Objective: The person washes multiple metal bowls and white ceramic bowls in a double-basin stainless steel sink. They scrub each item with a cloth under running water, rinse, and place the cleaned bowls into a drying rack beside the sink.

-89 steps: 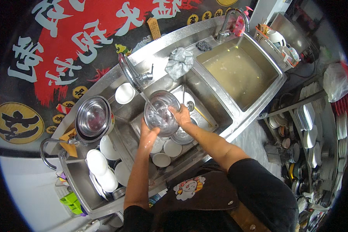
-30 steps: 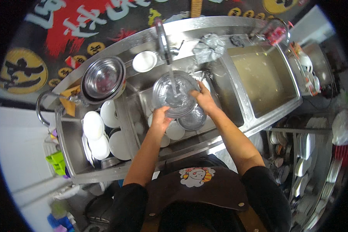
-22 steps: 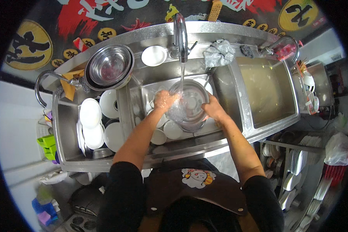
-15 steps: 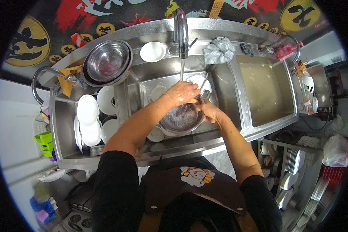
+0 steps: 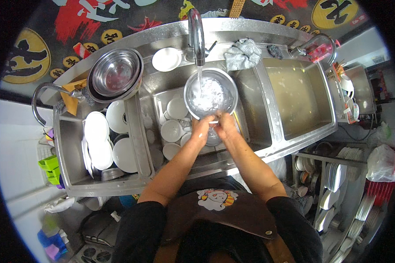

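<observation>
Steel bowl [image 5: 210, 94] is now sitting directly under the running stream from the curved faucet [image 5: 196, 30], where half a second ago we were holding it lower in the middle basin with our left hand inside it, scrubbing. We are now gripping it by its near rim, at six o'clock on the bowl: our left hand [image 5: 202, 130] is clamping the rim just beside our right hand [image 5: 224, 127], both closed on the bowl's edge, and the water is splashing white across its inside. Judging by that shift, we are moving from washing to rinsing, and the bowl is looking close to done. Below our hands, white cups and small bowls [image 5: 173, 122] are lying in the middle basin [image 5: 245, 109], not yet rinsed. At nine o'clock from the bowl, white plates [image 5: 98, 140] are standing in the left basin, and at ten o'clock stacked steel bowls [image 5: 115, 74] are resting on the sink's corner. A small white dish [image 5: 166, 59] is sitting at eleven o'clock beside the faucet base, a grey rag [image 5: 242, 52] at one o'clock, and the right basin [image 5: 294, 94] at three o'clock is holding cloudy water.
</observation>
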The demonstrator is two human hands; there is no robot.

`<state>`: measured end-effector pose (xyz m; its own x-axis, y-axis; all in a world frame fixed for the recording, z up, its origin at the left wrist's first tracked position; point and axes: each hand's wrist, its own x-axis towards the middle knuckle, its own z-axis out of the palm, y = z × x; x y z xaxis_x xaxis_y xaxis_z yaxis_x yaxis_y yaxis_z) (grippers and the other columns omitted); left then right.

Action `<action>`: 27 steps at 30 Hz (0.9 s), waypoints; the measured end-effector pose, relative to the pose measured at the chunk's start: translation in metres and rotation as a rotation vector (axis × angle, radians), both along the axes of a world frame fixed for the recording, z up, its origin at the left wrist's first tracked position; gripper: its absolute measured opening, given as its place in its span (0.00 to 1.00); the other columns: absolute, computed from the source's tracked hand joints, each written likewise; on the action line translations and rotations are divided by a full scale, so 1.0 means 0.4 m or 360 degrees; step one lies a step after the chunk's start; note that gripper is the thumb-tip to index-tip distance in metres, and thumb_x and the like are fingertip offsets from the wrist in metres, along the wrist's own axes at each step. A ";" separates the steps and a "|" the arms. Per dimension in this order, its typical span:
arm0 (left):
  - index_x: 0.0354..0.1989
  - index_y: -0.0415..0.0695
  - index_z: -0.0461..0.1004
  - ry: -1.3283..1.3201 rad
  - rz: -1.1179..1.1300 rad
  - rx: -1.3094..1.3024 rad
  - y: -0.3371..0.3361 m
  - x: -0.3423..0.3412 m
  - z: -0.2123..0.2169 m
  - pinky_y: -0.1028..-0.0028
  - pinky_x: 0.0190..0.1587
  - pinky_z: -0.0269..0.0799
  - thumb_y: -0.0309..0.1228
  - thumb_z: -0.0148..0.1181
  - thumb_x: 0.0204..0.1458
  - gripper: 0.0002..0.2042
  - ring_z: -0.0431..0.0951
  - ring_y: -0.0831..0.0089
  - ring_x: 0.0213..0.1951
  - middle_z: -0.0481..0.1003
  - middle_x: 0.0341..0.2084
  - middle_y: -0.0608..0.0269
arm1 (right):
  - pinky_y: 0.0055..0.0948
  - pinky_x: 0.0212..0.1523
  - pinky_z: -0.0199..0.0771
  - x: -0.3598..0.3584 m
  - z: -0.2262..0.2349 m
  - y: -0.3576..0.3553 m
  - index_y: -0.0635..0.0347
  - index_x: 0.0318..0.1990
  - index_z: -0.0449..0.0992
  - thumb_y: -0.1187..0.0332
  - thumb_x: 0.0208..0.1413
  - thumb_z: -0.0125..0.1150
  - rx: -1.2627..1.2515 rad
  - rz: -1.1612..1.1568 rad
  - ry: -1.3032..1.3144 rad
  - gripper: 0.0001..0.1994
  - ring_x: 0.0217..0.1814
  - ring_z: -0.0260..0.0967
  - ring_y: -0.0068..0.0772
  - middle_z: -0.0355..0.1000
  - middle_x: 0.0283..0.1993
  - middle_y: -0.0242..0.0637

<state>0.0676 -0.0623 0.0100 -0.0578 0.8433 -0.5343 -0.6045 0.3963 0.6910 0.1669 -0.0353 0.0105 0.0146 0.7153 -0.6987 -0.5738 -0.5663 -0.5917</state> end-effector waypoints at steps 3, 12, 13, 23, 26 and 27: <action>0.61 0.42 0.55 0.0711 0.0154 0.0738 0.011 -0.042 -0.014 0.66 0.51 0.69 0.15 0.55 0.43 0.32 0.72 0.63 0.48 0.69 0.48 0.53 | 0.35 0.40 0.76 -0.059 -0.106 -0.035 0.61 0.45 0.72 0.66 0.56 0.58 0.0020 0.0096 0.0497 0.12 0.41 0.71 0.35 0.72 0.39 0.38; 0.55 0.40 0.57 0.2308 -0.0884 0.1011 -0.013 -0.284 0.248 0.54 0.44 0.70 0.15 0.50 0.40 0.28 0.74 0.44 0.43 0.71 0.43 0.43 | 0.24 0.34 0.75 0.008 -0.021 0.164 0.69 0.44 0.74 0.77 0.47 0.63 0.0844 0.0738 -0.0581 0.14 0.32 0.72 0.25 0.75 0.37 0.36; 0.53 0.40 0.58 0.2370 -0.0943 0.0956 -0.007 -0.308 0.243 0.53 0.41 0.71 0.16 0.49 0.40 0.26 0.75 0.44 0.40 0.71 0.41 0.44 | 0.28 0.38 0.76 -0.021 0.014 0.182 0.65 0.46 0.74 0.80 0.44 0.61 0.1251 0.0937 -0.0855 0.17 0.36 0.74 0.29 0.76 0.39 0.36; 0.50 0.36 0.64 0.2151 -0.0470 0.0943 0.023 -0.276 0.166 0.58 0.36 0.75 0.17 0.52 0.44 0.20 0.78 0.51 0.37 0.75 0.38 0.44 | 0.34 0.30 0.72 -0.039 0.158 0.195 0.60 0.34 0.79 0.66 0.45 0.65 0.1277 0.0946 -0.1513 0.10 0.28 0.74 0.36 0.75 0.25 0.41; 0.51 0.33 0.65 0.1317 -0.0369 0.0259 0.039 -0.243 0.135 0.62 0.33 0.77 0.17 0.51 0.45 0.20 0.79 0.55 0.38 0.75 0.39 0.45 | 0.31 0.30 0.72 0.017 0.059 0.164 0.71 0.43 0.74 0.66 0.51 0.62 0.0442 0.0652 -0.0987 0.16 0.30 0.73 0.35 0.76 0.35 0.43; 0.51 0.33 0.65 0.0936 -0.0363 -0.0066 0.048 -0.228 0.131 0.63 0.32 0.77 0.17 0.50 0.46 0.20 0.79 0.56 0.38 0.75 0.39 0.45 | 0.32 0.30 0.74 0.021 0.061 0.125 0.74 0.46 0.72 0.68 0.52 0.60 0.0084 0.0589 -0.0847 0.18 0.32 0.74 0.38 0.75 0.39 0.45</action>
